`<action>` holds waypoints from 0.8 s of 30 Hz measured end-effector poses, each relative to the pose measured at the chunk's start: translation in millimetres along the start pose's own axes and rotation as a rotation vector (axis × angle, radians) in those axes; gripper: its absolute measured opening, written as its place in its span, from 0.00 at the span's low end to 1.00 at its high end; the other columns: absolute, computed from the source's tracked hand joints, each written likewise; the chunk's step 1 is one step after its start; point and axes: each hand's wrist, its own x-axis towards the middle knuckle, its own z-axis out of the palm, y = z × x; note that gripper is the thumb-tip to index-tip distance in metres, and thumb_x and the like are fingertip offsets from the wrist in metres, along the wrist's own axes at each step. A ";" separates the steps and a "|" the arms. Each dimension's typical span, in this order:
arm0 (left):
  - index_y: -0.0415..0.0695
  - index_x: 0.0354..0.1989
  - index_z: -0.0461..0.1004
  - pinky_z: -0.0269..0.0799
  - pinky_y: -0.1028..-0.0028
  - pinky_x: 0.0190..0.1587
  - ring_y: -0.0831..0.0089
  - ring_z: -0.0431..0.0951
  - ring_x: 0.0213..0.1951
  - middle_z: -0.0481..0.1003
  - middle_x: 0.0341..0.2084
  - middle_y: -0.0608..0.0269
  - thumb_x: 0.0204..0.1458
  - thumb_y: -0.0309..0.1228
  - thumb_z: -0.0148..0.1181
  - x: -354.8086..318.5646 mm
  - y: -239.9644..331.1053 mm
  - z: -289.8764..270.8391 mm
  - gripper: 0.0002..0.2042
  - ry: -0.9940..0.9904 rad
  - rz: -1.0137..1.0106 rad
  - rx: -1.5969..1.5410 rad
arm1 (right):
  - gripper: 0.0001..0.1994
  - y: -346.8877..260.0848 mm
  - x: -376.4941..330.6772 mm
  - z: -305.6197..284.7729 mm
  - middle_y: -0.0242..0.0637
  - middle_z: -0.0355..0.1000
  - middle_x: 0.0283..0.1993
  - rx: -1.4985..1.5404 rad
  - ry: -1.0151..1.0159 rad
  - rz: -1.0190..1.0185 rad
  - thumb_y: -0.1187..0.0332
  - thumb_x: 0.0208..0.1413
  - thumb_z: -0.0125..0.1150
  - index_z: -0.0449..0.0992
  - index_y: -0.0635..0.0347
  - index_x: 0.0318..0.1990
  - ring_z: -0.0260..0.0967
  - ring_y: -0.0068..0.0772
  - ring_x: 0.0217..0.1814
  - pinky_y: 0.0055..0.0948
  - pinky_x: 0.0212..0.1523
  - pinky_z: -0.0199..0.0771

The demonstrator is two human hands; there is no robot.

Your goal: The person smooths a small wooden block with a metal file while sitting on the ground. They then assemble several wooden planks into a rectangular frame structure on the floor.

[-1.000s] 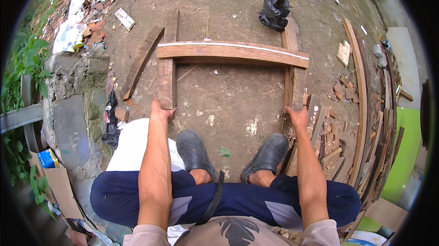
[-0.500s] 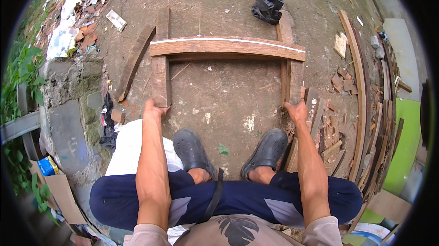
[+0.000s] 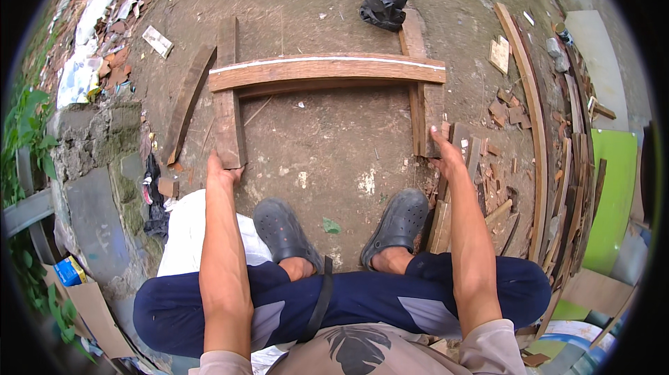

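Note:
A wooden frame lies ahead of my feet: a crosspiece [image 3: 327, 71] with a white line along its top edge spans two side beams. My left hand [image 3: 223, 172] is closed round the near end of the left beam [image 3: 228, 124]. At the near end of the right beam [image 3: 433, 110], my right hand [image 3: 447, 154] grips with the thumb along the outer edge and the other fingers partly hidden below. Against the far part of the right beam rests a crumpled black plastic bag [image 3: 385, 0].
A loose plank [image 3: 189, 107] lies left of the frame, close to a broken block wall [image 3: 94, 166]. White sacking [image 3: 188, 232] is beside my left shoe [image 3: 287, 229]. On the right are long timber strips [image 3: 529, 117], wood scraps [image 3: 509, 110] and a green panel [image 3: 613, 194].
The whole view has shifted, so most things appear farther left. My right hand has moved up round its beam end, with the thumb now raised along it. My left hand keeps its hold.

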 end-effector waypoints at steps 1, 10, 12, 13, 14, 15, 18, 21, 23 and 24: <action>0.49 0.63 0.69 0.71 0.48 0.59 0.57 0.73 0.60 0.72 0.60 0.59 0.68 0.50 0.38 0.6 -0.6 2.1 0.25 -0.012 -0.012 0.006 | 0.43 5.1 4.2 -0.6 0.53 0.65 0.64 -0.098 0.030 -0.037 0.43 0.49 0.73 0.68 0.80 0.56 0.66 0.46 0.63 0.49 0.63 0.66; 0.31 0.58 0.71 0.72 0.61 0.56 0.56 0.77 0.54 0.74 0.56 0.45 0.59 0.54 0.56 34.0 -1.8 -11.4 0.34 0.262 0.491 0.310 | 0.30 1.1 -8.3 22.1 0.45 0.73 0.28 -0.687 0.103 -0.150 0.52 0.36 0.81 0.76 0.75 0.31 0.70 0.38 0.28 0.39 0.34 0.70; 0.28 0.55 0.73 0.71 0.62 0.55 0.55 0.77 0.53 0.75 0.54 0.42 0.59 0.54 0.57 9.3 -11.0 12.1 0.34 0.323 0.599 0.485 | 0.34 -8.8 -16.3 16.2 0.57 0.79 0.38 -0.643 0.112 -0.080 0.51 0.35 0.81 0.79 0.79 0.36 0.79 0.47 0.41 0.39 0.44 0.75; 0.28 0.54 0.73 0.70 0.62 0.55 0.54 0.77 0.52 0.76 0.53 0.41 0.59 0.54 0.56 -5.1 -11.0 20.1 0.34 0.326 0.647 0.601 | 0.38 -9.5 -18.1 19.0 0.59 0.76 0.43 -0.651 0.186 -0.176 0.46 0.37 0.78 0.75 0.79 0.43 0.76 0.50 0.47 0.41 0.49 0.73; 0.28 0.53 0.74 0.70 0.62 0.55 0.54 0.77 0.52 0.76 0.52 0.41 0.59 0.54 0.56 -16.7 -8.4 26.9 0.33 0.331 0.696 0.714 | 0.43 -11.3 -20.6 25.8 0.62 0.74 0.48 -0.657 0.255 -0.277 0.42 0.40 0.76 0.72 0.79 0.49 0.74 0.54 0.52 0.42 0.55 0.70; 0.29 0.52 0.75 0.68 0.61 0.56 0.51 0.77 0.51 0.77 0.50 0.40 0.60 0.56 0.53 -23.0 -5.1 32.6 0.34 0.361 0.803 0.780 | 0.48 -14.9 -21.8 33.8 0.65 0.72 0.53 -0.662 0.322 -0.381 0.38 0.42 0.73 0.68 0.78 0.56 0.71 0.58 0.57 0.43 0.60 0.67; 0.29 0.49 0.76 0.67 0.59 0.57 0.48 0.77 0.51 0.78 0.47 0.39 0.61 0.59 0.48 -41.2 6.1 57.4 0.36 0.448 0.886 0.896 | 0.55 -31.7 -3.8 47.9 0.72 0.65 0.61 -0.677 0.384 -0.438 0.27 0.52 0.53 0.58 0.75 0.67 0.65 0.66 0.65 0.47 0.68 0.60; 0.32 0.49 0.77 0.67 0.57 0.56 0.45 0.77 0.51 0.78 0.46 0.40 0.61 0.63 0.43 -27.6 18.9 68.5 0.38 0.488 0.936 0.940 | 0.50 -48.5 12.0 62.3 0.71 0.67 0.60 -0.609 0.448 -0.370 0.28 0.60 0.39 0.62 0.76 0.66 0.65 0.67 0.64 0.49 0.67 0.62; 0.35 0.50 0.77 0.67 0.55 0.55 0.43 0.76 0.51 0.78 0.47 0.40 0.62 0.62 0.41 -27.4 12.5 76.4 0.37 0.566 0.822 1.055 | 0.48 -46.4 13.9 65.7 0.69 0.69 0.59 -0.609 0.504 -0.322 0.29 0.61 0.39 0.66 0.77 0.63 0.66 0.67 0.63 0.51 0.65 0.63; 0.36 0.50 0.78 0.67 0.54 0.55 0.42 0.76 0.51 0.78 0.47 0.41 0.62 0.61 0.40 -30.3 10.7 79.8 0.36 0.606 0.763 1.112 | 0.48 -47.4 11.7 67.4 0.68 0.70 0.59 -0.610 0.530 -0.297 0.30 0.62 0.39 0.68 0.77 0.62 0.66 0.67 0.63 0.51 0.65 0.63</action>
